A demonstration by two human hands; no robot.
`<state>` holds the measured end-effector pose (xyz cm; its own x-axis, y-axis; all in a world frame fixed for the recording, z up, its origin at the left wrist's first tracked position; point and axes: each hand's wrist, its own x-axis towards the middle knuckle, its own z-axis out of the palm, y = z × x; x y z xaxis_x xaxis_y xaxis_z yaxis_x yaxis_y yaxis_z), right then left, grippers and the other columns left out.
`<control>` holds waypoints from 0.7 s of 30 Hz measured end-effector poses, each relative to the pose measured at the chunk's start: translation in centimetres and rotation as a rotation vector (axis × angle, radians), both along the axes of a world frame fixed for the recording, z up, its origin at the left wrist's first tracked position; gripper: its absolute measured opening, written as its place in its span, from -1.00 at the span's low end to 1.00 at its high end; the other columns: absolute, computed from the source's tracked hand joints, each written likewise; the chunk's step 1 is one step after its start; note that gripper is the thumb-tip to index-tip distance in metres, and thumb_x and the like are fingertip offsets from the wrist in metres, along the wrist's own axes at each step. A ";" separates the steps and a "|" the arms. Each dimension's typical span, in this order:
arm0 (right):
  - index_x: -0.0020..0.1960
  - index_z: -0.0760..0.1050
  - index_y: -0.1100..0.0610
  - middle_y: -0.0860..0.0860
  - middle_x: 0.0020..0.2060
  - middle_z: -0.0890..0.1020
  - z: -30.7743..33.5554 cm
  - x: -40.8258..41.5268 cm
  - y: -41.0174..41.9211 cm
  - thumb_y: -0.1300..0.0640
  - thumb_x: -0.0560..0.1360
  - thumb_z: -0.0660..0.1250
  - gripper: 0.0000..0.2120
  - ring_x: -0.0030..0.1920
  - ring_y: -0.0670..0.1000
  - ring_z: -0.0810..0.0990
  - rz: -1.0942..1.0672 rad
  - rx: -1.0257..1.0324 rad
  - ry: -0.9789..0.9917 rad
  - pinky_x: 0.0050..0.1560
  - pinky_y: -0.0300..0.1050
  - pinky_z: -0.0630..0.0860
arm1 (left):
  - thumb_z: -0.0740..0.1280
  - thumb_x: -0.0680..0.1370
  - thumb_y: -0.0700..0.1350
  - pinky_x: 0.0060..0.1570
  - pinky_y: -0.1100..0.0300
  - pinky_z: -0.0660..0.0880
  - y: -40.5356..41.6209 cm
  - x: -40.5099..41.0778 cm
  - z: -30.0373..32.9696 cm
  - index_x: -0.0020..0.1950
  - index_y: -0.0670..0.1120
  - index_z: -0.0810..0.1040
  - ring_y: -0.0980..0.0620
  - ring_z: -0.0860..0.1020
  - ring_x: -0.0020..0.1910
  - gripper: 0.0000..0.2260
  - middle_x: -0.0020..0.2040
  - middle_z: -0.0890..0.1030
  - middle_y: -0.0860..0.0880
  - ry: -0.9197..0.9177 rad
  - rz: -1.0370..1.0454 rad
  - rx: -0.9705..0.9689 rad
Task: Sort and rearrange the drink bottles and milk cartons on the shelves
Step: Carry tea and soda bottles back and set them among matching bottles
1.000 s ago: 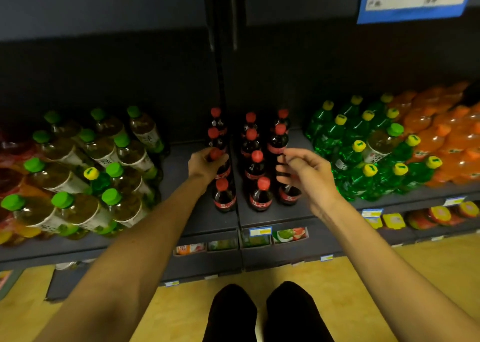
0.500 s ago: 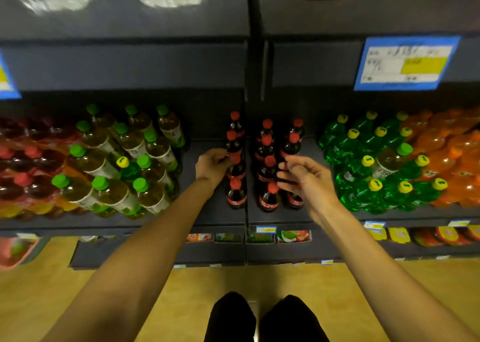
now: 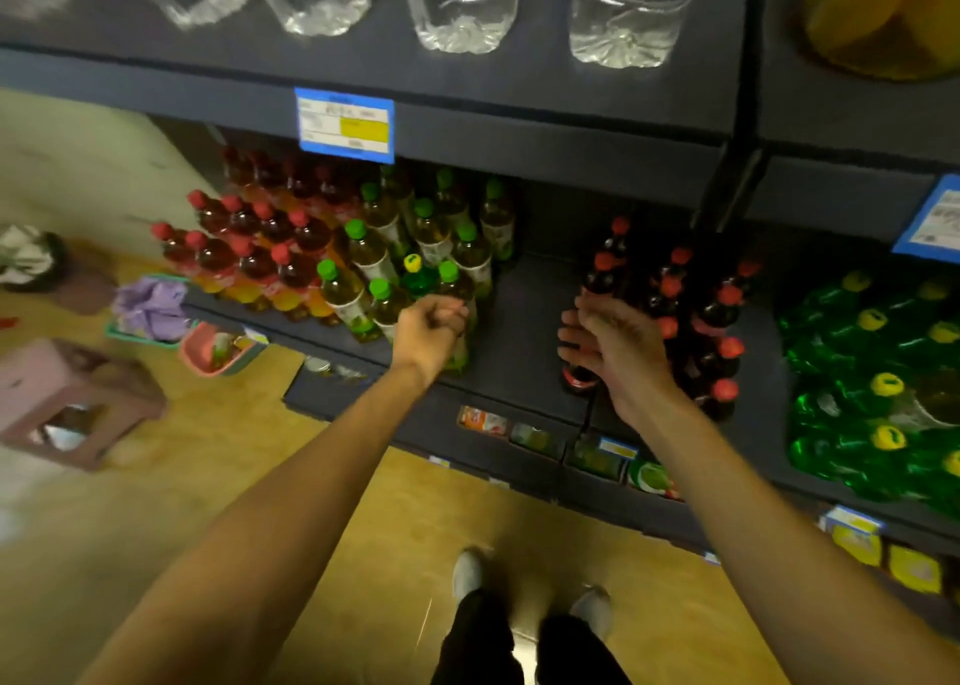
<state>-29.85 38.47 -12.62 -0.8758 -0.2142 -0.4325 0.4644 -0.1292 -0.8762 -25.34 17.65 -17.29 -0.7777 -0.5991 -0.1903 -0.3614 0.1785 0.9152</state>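
Observation:
My left hand (image 3: pixel 430 330) hovers in front of the green-capped tea bottles (image 3: pixel 363 253) on the dark shelf (image 3: pixel 519 310), its fingers curled into a loose fist with nothing visibly in it. One yellow-capped green bottle (image 3: pixel 414 273) stands among the tea bottles. My right hand (image 3: pixel 613 351) is held with relaxed, spread fingers against the front left cola bottle (image 3: pixel 576 380) of the red-capped cola group (image 3: pixel 717 310). The view is blurred, so I cannot confirm contact there.
Red-capped tea bottles (image 3: pixel 244 247) fill the shelf's left end and green soda bottles (image 3: pixel 872 372) its right. Clear water bottles (image 3: pixel 462 3) stand on the shelf above. Pink stool (image 3: pixel 67 403) and baskets (image 3: pixel 218 351) sit on the floor at left. Small cartons (image 3: pixel 535 437) line the lower shelf.
My left hand let go of a cola bottle's cap and moved left to the tea bottles. The right hand stayed by the cola bottles. The view swung left and up.

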 end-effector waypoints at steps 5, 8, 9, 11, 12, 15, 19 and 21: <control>0.01 0.57 0.12 0.09 -0.12 0.66 0.0 1.3 -3.7 0.28 0.61 0.27 -0.87 -0.16 0.01 0.66 0.023 0.008 -0.018 -0.20 -0.14 0.66 | 0.22 0.56 -0.42 -0.26 0.44 0.47 -5.2 2.0 0.3 -0.06 -0.22 0.56 0.16 0.49 -0.22 -0.82 -0.15 0.57 -0.07 -0.022 -0.001 -0.127; 0.06 0.57 0.16 0.10 -0.10 0.66 0.3 1.7 -5.9 0.29 0.61 0.25 -0.87 -0.12 0.03 0.66 -0.002 0.012 0.002 -0.11 -0.07 0.66 | 0.10 0.56 -0.51 -0.34 0.45 0.43 -7.7 1.2 0.3 -0.05 -0.29 0.52 0.14 0.46 -0.25 -0.76 -0.18 0.53 -0.11 -0.043 0.015 -0.168; 0.06 0.57 0.16 0.10 -0.10 0.66 0.2 1.8 -6.7 0.29 0.62 0.25 -0.86 -0.10 0.04 0.66 -0.019 0.009 0.011 -0.09 -0.05 0.66 | 0.13 0.55 -0.50 -0.31 0.45 0.45 -8.6 0.9 0.3 0.00 -0.30 0.53 0.15 0.47 -0.25 -0.77 -0.20 0.54 -0.06 -0.046 -0.026 -0.188; 0.06 0.58 0.15 0.11 -0.08 0.66 0.1 1.9 -8.1 0.29 0.62 0.25 -0.85 -0.09 0.05 0.67 -0.069 0.005 0.023 -0.06 -0.02 0.66 | 0.20 0.55 -0.46 -0.25 0.42 0.49 -10.5 0.0 0.2 0.04 -0.28 0.56 0.14 0.50 -0.23 -0.80 -0.20 0.57 -0.02 -0.024 -0.110 -0.178; 0.05 0.58 0.14 0.11 -0.08 0.66 0.0 2.0 -8.8 0.29 0.62 0.24 -0.84 -0.09 0.05 0.67 -0.098 0.007 0.029 -0.05 -0.01 0.66 | 0.23 0.55 -0.43 -0.21 0.39 0.50 -11.4 -0.5 0.1 0.05 -0.27 0.59 0.13 0.52 -0.21 -0.81 -0.17 0.59 -0.02 -0.017 -0.161 -0.199; 0.03 0.58 0.13 0.11 -0.08 0.66 -0.7 2.5 -11.3 0.29 0.63 0.22 -0.82 -0.13 0.02 0.66 -0.220 0.018 0.028 -0.08 -0.03 0.65 | 0.30 0.57 -0.29 -0.12 0.36 0.47 -14.3 -2.5 -0.3 0.09 -0.17 0.61 0.09 0.56 -0.08 -0.86 -0.04 0.62 -0.03 -0.074 -0.271 -0.238; 0.02 0.57 0.12 0.10 -0.11 0.67 -1.6 3.3 -15.0 0.30 0.63 0.21 -0.81 -0.14 0.03 0.67 -0.337 0.021 0.004 -0.07 -0.03 0.65 | 0.31 0.59 -0.13 0.08 0.20 0.46 -17.4 -4.4 -0.8 0.12 -0.09 0.63 0.02 0.58 0.08 -0.84 0.06 0.65 -0.02 -0.095 -0.448 -0.428; 0.00 0.57 0.12 0.09 -0.13 0.68 -1.7 3.6 -16.4 0.30 0.63 0.22 -0.83 -0.16 0.03 0.67 -0.383 0.002 -0.018 -0.13 -0.07 0.66 | 0.28 0.59 -0.09 -0.03 0.23 0.40 -18.4 -5.0 -0.5 0.05 -0.08 0.64 -0.01 0.59 0.01 -0.83 -0.05 0.65 -0.01 -0.121 -0.501 -0.513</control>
